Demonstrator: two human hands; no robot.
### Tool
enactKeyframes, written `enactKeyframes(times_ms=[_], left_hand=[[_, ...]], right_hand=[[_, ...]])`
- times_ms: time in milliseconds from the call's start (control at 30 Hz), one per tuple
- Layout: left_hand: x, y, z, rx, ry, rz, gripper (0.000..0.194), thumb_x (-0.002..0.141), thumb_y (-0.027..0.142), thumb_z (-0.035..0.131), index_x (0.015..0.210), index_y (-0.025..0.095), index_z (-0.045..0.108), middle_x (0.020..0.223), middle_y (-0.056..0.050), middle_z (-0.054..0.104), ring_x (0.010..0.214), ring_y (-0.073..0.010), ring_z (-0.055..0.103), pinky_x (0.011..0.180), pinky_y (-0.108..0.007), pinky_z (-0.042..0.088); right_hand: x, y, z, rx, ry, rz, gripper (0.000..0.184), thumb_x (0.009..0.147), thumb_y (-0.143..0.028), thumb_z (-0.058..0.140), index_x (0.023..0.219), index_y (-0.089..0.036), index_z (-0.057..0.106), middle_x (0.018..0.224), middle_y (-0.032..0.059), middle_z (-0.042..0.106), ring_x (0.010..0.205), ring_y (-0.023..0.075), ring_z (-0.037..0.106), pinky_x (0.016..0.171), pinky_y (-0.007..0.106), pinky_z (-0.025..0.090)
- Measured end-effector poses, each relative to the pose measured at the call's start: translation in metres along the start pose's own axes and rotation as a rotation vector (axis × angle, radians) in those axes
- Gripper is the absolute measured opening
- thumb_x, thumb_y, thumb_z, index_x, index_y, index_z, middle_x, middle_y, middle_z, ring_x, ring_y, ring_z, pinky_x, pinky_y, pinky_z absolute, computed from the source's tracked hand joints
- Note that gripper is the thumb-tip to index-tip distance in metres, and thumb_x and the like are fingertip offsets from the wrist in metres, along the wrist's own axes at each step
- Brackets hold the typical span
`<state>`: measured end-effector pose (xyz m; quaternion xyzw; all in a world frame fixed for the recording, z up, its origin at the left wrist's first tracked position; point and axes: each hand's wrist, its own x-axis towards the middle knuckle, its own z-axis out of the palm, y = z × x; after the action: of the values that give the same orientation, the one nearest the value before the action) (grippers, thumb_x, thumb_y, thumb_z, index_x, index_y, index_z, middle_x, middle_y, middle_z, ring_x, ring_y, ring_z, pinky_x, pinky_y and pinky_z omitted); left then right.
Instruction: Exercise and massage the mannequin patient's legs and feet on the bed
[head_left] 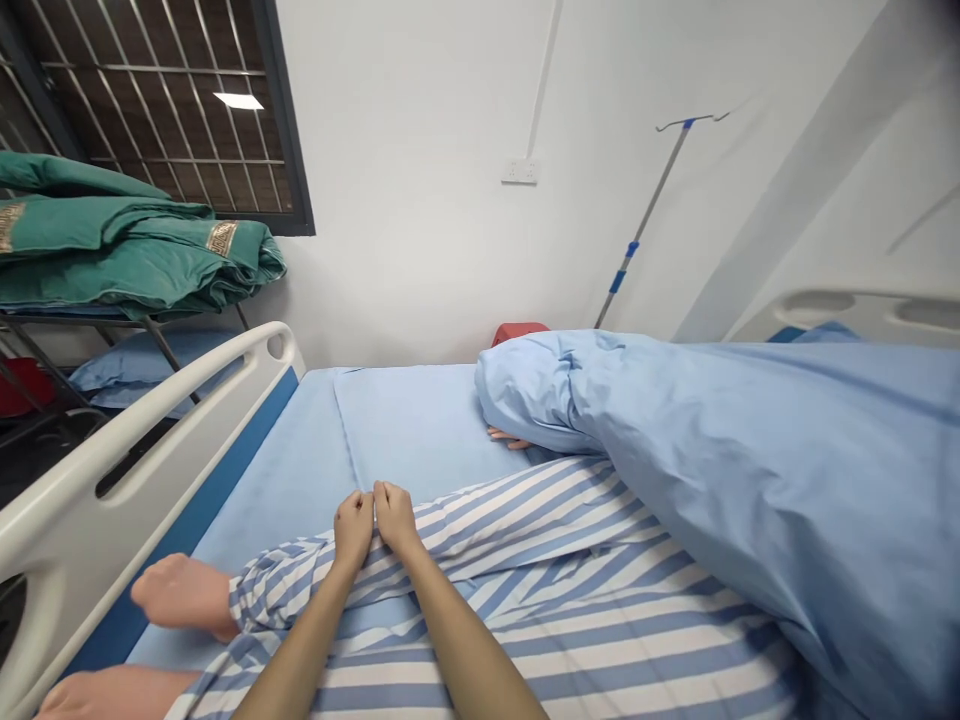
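My left hand [352,527] and my right hand [394,516] lie side by side, fingers curled, pinching the edge of striped blue-and-white trousers [525,560] near the far trouser leg. The trousers are on a manikin lying on the bed. Its bare foot [180,595] sticks out of the near trouser leg at lower left. A light blue blanket [712,450] covers the manikin's upper part on the right. A small piece of a manikin hand [508,438] shows under the blanket's edge.
The bed has a blue sheet [390,430] and a white footboard rail [135,450] at left. Folded green covers [127,250] lie on a rack at upper left. An IV pole [645,215] leans by the white wall. A red stool [517,331] stands behind the bed.
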<state>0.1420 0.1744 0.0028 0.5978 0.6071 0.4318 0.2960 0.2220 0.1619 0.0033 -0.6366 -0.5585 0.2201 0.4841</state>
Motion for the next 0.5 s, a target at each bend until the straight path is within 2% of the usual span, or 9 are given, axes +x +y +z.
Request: enactKeyframes(times_ms=[167, 300, 400, 500], left_hand=[[-0.003, 0.031, 0.028, -0.24, 0.033, -0.153, 0.027, 0.074, 0.035, 0.044, 0.053, 0.02, 0.038, 0.049, 0.006, 0.037, 0.052, -0.0097, 0.035, 0.051, -0.022, 0.029], [-0.013, 0.029, 0.038, -0.171, 0.075, -0.075, 0.03, 0.076, 0.037, 0.042, 0.052, 0.021, 0.034, 0.047, 0.007, 0.035, 0.052, -0.0098, 0.035, 0.053, -0.023, 0.029], [-0.017, 0.021, 0.037, -0.067, 0.082, -0.009, 0.032, 0.079, 0.036, 0.039, 0.052, 0.02, 0.033, 0.046, 0.006, 0.035, 0.052, -0.0099, 0.035, 0.053, -0.023, 0.028], [-0.017, 0.02, 0.037, -0.02, 0.028, 0.022, 0.029, 0.081, 0.034, 0.038, 0.055, 0.02, 0.039, 0.048, 0.005, 0.041, 0.052, -0.0105, 0.037, 0.053, -0.023, 0.028]], right_hand=[[0.012, 0.01, -0.005, 0.355, 0.11, 0.115, 0.038, 0.088, -0.038, 0.031, 0.055, -0.02, 0.041, 0.053, -0.0021, 0.045, 0.053, 0.0123, 0.041, 0.051, 0.023, 0.031], [0.016, 0.014, -0.008, 0.42, 0.139, 0.2, 0.036, 0.087, -0.037, 0.033, 0.055, -0.021, 0.034, 0.05, -0.0043, 0.037, 0.051, 0.0113, 0.037, 0.05, 0.023, 0.031], [0.018, 0.006, -0.018, 0.255, 0.085, 0.21, 0.036, 0.088, -0.032, 0.03, 0.054, -0.021, 0.036, 0.051, -0.0028, 0.041, 0.051, 0.012, 0.039, 0.051, 0.024, 0.031], [0.018, -0.009, -0.038, -0.112, 0.01, 0.068, 0.036, 0.089, -0.031, 0.032, 0.059, -0.019, 0.049, 0.057, 0.0012, 0.053, 0.055, 0.0141, 0.046, 0.055, 0.025, 0.03]])
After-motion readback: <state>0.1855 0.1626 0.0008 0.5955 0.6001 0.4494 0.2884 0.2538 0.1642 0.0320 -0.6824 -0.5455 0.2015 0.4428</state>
